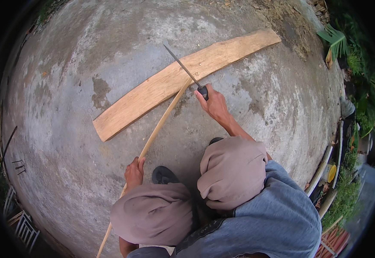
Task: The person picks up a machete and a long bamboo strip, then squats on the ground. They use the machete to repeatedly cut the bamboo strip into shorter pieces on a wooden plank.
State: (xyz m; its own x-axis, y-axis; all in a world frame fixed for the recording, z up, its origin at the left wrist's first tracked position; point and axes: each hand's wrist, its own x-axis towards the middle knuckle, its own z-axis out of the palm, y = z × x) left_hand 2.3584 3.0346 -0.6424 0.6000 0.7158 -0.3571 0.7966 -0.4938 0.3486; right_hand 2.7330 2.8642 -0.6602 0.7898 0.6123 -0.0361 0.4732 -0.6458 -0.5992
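Observation:
A long wooden plank (153,92) lies slantwise on the concrete ground. A thin pale bamboo strip (159,127) rests with its far tip on the plank and runs back toward me. My left hand (133,173) grips the strip near my left knee. My right hand (212,102) is closed on the dark handle of a long knife (183,66). The blade points up and left across the plank, meeting the strip's tip. I am squatting, and my knees in grey-brown shorts fill the lower middle.
The ground is stained grey concrete (67,99). A dark sandal (165,175) shows between my knees. Dry grass and green plants (350,51) edge the upper right. Pipes and a yellow object (331,172) lie at the right rim, metal racks (22,223) at lower left.

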